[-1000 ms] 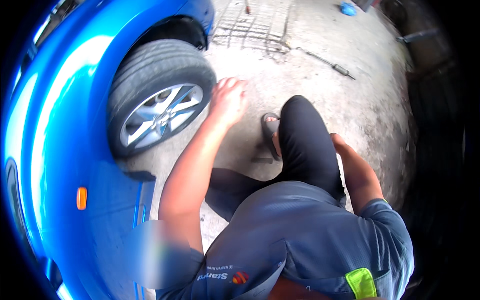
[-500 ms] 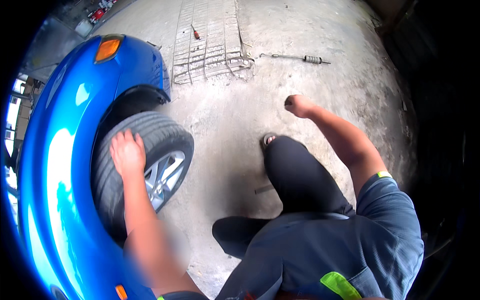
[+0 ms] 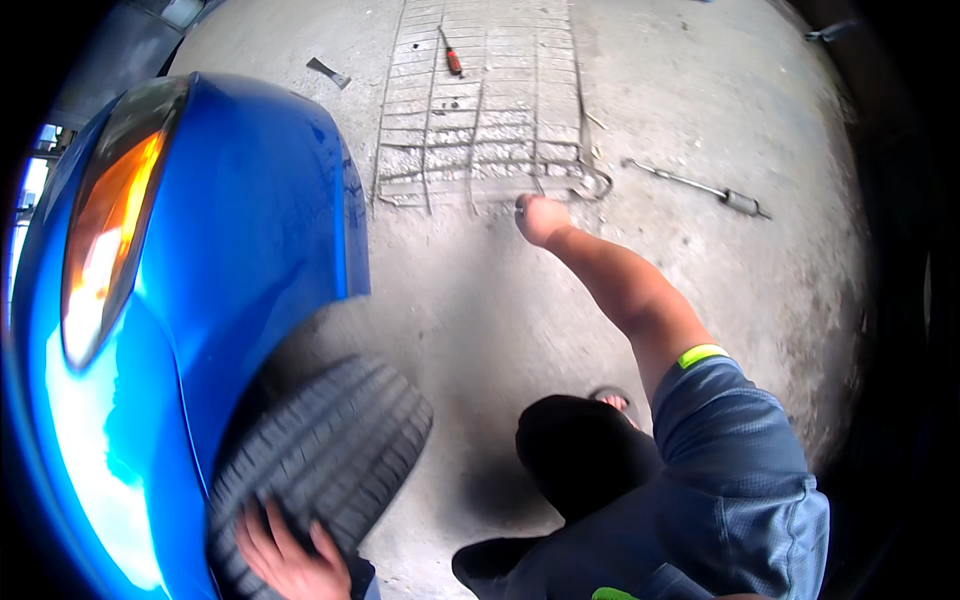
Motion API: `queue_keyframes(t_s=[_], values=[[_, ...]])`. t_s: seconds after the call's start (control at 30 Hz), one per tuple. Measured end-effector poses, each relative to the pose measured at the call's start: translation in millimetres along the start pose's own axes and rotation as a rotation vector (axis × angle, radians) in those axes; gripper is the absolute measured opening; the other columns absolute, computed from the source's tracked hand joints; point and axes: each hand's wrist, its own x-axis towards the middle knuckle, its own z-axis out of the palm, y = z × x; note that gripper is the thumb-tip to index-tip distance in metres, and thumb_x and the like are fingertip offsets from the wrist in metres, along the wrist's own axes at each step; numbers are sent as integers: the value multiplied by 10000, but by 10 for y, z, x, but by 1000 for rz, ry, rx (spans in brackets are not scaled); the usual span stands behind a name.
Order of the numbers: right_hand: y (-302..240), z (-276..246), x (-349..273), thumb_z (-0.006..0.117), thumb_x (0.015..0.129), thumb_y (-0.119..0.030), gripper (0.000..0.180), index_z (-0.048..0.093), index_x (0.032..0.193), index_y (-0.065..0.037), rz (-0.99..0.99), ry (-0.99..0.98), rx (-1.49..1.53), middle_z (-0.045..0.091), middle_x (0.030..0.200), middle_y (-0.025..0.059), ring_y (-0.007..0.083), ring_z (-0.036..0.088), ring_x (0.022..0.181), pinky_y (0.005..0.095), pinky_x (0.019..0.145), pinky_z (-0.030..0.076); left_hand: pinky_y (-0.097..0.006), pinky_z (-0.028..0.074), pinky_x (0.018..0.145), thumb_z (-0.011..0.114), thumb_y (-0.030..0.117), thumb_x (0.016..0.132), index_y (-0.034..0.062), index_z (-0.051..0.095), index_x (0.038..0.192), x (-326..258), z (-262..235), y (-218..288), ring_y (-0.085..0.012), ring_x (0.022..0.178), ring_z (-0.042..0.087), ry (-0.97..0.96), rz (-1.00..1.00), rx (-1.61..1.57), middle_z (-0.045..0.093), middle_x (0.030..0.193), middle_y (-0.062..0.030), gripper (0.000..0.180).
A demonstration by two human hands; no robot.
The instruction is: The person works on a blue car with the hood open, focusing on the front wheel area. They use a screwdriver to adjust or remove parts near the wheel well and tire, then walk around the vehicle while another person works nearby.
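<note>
My left hand (image 3: 290,560) lies with fingers spread on the tread of a black front tire (image 3: 345,445), low on the left. The tire sits in the wheel arch of a blue car, below its glossy fender (image 3: 265,190). My right arm reaches forward over the concrete, and its hand (image 3: 543,220) is closed in a fist. A small bit of something seems to show at the fist's left side, too small to name. The wheel's rim is out of sight.
An orange-lit headlight (image 3: 115,240) tops the car's front corner. A rough grid-marked strip (image 3: 470,150) crosses the floor, with a red-handled screwdriver (image 3: 453,62) on it. A flat blade (image 3: 328,73) lies to its left, a rod with a cylindrical weight (image 3: 740,203) to its right.
The view has shifted, showing more floor ahead. The wheel now shows its tread, and its silver rim is gone from sight. My left hand stays on the tire; my right arm swings leftward.
</note>
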Motion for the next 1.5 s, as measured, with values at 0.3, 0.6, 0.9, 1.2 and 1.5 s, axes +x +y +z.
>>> queue_keyframes(t_s=[0.3,0.6,0.9,1.2,1.5], values=[[-716,-535,2683,547,909,-209,443,529,1351,-181,-32,183,-197,503,1340,173,348,509,1250,459,1009,481,-577,458,897,641,371,892,12,550,1236,343,-100,-105,-413,1045,566,-235,110,97,568,1164,-218,507],[-983,-516,3754,594,937,-361,600,372,1491,-305,150,42,-248,421,1479,127,313,423,1357,466,1087,403,-447,467,687,601,405,902,17,596,1175,486,31,-77,-343,816,585,-57,81,43,610,1066,-197,474],[-1110,-410,3281,593,923,-267,271,617,1164,-146,-81,832,133,634,1118,142,316,610,1090,428,881,505,-464,463,709,613,378,877,14,603,1188,111,210,-454,-347,848,579,-82,207,-86,601,1062,-190,479],[-814,30,350,593,960,-73,88,566,991,5,-406,343,946,558,814,6,68,463,713,230,656,421,-647,348,1041,505,273,834,-61,582,1201,67,37,-101,-524,1195,501,-201,-74,64,536,1267,-314,502],[-1360,433,-1768,613,937,-112,134,573,982,8,-811,-743,559,596,696,99,195,616,651,339,611,488,-484,488,924,660,146,734,-17,672,1065,-59,257,-207,-386,1035,616,321,30,-186,654,1085,-197,369]])
